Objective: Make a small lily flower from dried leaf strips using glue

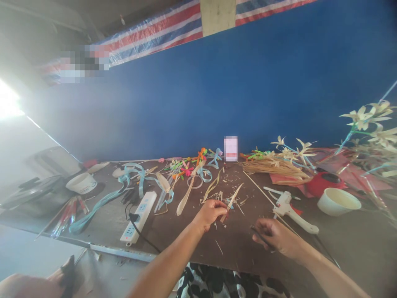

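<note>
Scraps (219, 196) lie beside our left grip (211, 214), pinching a papery strip (234, 197); near a glue gun (290, 210), our right grip (276, 236) clasps a dark tool (263, 238).

- One head-worn view, above and behind the hands (212, 212)
- Faces forward and down across the bench (231, 246)
- Near the hands, blue backdrop (186, 103) beyond

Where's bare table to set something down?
Bare table: between the power strip and left hand, black cord in front; nearer than the cream bowl, right of the glue gun. Crowded: left and back, with blue ribbon and tan strips.
</note>
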`<state>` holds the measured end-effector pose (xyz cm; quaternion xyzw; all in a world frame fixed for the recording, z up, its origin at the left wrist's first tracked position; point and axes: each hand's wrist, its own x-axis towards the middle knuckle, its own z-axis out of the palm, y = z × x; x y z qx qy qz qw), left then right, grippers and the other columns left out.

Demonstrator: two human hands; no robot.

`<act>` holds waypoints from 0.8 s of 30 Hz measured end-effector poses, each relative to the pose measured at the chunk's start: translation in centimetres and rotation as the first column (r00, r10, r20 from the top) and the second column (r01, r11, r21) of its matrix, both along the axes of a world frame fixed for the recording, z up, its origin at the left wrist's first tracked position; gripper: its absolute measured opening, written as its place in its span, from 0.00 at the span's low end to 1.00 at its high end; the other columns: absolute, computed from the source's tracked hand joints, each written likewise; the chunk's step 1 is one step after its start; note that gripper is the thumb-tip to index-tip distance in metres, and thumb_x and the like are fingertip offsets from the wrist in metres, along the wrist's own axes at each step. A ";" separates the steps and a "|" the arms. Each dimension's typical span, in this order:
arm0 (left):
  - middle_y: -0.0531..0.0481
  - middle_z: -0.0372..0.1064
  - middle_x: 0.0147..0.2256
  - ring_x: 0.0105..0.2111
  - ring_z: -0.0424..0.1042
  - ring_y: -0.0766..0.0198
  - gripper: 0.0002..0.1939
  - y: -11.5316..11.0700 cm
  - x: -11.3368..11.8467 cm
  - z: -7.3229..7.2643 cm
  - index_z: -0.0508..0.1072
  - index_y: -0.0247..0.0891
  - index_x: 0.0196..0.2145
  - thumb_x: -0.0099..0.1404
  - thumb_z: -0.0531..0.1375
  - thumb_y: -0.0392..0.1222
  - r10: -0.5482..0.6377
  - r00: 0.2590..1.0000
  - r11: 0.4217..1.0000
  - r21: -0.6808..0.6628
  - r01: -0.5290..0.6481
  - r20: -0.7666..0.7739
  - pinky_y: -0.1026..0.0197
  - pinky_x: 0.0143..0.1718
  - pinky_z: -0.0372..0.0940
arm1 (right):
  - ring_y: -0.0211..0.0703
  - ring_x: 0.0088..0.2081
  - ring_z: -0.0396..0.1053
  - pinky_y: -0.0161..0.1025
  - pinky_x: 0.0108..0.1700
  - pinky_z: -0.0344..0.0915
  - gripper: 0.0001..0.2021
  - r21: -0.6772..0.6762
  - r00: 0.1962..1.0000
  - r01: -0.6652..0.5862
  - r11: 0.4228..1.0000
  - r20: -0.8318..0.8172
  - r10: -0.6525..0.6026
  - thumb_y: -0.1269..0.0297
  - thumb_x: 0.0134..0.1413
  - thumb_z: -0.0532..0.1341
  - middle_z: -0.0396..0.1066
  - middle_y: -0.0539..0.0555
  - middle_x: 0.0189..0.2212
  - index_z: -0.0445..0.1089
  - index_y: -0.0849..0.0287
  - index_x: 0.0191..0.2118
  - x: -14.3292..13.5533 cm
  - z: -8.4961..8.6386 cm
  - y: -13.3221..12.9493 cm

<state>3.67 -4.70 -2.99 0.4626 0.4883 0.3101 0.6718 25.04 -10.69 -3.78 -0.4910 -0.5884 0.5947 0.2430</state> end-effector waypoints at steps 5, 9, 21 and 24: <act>0.53 0.66 0.17 0.18 0.64 0.69 0.06 0.0 0.1 -0.1 0.70 0.32 0.24 0.45 0.58 0.35 -0.045 0.999 0.998 0.039 0.044 0.009 0.67 0.21 0.57 | 0.30 0.18 0.56 0.28 0.20 0.48 0.16 -0.030 0.999 0.013 0.999 -0.039 -0.014 0.54 0.38 0.62 0.57 0.43 0.14 0.57 0.60 0.22 0.2 0.1 -0.2; 0.54 0.65 0.17 0.18 0.64 0.69 0.06 0.1 0.2 0.0 0.70 0.32 0.24 0.45 0.57 0.34 -0.051 0.999 0.998 0.034 0.050 0.018 0.67 0.21 0.57 | 0.30 0.17 0.56 0.28 0.19 0.47 0.16 -0.039 0.999 0.026 0.999 -0.046 -0.028 0.54 0.38 0.62 0.57 0.42 0.13 0.56 0.60 0.22 0.5 -0.2 -0.2; 0.53 0.66 0.17 0.19 0.66 0.66 0.06 0.2 0.7 -0.2 0.68 0.34 0.23 0.46 0.59 0.39 -0.049 0.999 0.999 -0.011 0.049 0.016 0.63 0.23 0.60 | 0.30 0.16 0.55 0.29 0.19 0.47 0.17 -0.023 0.999 0.047 0.999 0.009 -0.047 0.52 0.37 0.62 0.58 0.43 0.12 0.57 0.60 0.21 0.5 0.1 -0.3; 0.53 0.66 0.16 0.18 0.65 0.67 0.06 0.3 0.8 -0.2 0.68 0.33 0.23 0.46 0.59 0.39 -0.051 0.999 0.999 0.003 0.051 0.012 0.65 0.22 0.59 | 0.30 0.17 0.56 0.29 0.20 0.47 0.16 -0.022 0.999 0.043 0.999 -0.011 -0.043 0.53 0.38 0.62 0.58 0.43 0.13 0.58 0.60 0.22 0.6 -0.1 -0.4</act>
